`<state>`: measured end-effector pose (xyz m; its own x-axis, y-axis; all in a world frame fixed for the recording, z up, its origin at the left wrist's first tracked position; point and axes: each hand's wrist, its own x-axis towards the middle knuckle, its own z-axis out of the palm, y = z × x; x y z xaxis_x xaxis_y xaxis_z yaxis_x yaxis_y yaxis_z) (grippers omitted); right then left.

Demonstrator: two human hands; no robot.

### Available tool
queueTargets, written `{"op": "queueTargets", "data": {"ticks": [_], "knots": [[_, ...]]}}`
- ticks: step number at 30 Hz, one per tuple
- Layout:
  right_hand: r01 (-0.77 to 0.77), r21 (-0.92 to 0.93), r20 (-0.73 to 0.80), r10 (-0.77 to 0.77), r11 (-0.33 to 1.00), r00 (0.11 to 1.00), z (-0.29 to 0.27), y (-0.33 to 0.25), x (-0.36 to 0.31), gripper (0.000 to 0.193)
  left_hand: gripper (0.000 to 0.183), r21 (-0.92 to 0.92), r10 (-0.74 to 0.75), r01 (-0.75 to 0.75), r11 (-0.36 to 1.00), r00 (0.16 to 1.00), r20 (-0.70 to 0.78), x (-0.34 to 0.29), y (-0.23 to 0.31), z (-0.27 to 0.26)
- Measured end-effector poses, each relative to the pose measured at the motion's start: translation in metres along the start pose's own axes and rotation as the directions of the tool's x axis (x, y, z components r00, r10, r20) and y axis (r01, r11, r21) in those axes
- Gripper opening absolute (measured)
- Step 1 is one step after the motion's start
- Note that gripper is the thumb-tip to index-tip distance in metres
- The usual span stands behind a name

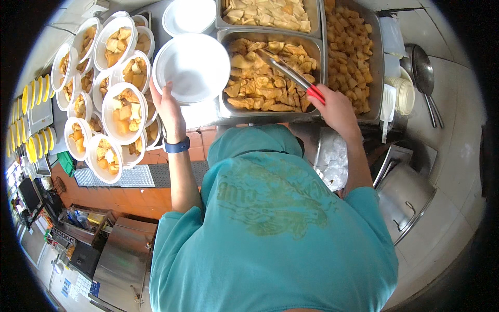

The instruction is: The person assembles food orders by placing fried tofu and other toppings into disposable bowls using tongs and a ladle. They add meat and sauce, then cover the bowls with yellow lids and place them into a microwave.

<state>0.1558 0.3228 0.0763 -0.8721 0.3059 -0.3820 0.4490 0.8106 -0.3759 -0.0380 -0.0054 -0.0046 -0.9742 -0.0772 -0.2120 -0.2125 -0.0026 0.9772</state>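
My left hand point(169, 109) is closed on the near left rim of a round white bowl point(193, 67), which has no food in it. A blue band circles that wrist. In my right hand point(335, 110) is a pair of metal tongs point(288, 74) with red grips. Their tips reach into a steel tray point(221, 99) of browned, folded food pieces point(267, 86); whether they pinch a piece I cannot make out. Another white bowl point(189, 15) lies just beyond the held one.
Filled white bowls point(125, 112) stand stacked on the left. A tray of pale slices point(267, 11) lies at the back, and one of brown cubes point(348, 57) on the right. Farther right are pans point(420, 67), pale stacked bowls point(401, 96) and a large steel pot point(405, 197).
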Motion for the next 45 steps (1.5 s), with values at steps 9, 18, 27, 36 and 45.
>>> {"op": "queueTargets", "data": {"ticks": [9,18,27,36,45], "knots": [[-0.202,0.455,0.13,0.16,0.867,0.978,-0.05,0.008,-0.038,0.041,0.05,0.055,-0.05,0.032,0.998,0.929,0.368,-0.01,-0.005,0.07],[-0.229,-0.298,-0.035,0.229,0.927,0.973,-0.036,0.054,0.174,0.052,0.056,-0.148,-0.238,0.331,0.932,0.868,0.436,-0.01,-0.021,0.078],[-0.179,0.152,-0.037,0.187,0.972,0.982,-0.075,0.066,0.076,0.041,0.053,-0.239,-0.18,0.283,0.929,0.909,0.376,-0.013,-0.027,0.072],[-0.147,0.052,-0.13,0.152,0.988,0.98,-0.072,0.044,0.007,0.05,0.051,-0.342,-0.124,0.211,0.916,0.958,0.259,-0.001,-0.006,0.04],[-0.151,-0.53,0.119,0.25,0.834,0.961,-0.057,0.051,0.213,0.053,0.052,-0.329,-0.118,0.24,0.913,0.929,0.351,-0.021,-0.002,0.058]]}}
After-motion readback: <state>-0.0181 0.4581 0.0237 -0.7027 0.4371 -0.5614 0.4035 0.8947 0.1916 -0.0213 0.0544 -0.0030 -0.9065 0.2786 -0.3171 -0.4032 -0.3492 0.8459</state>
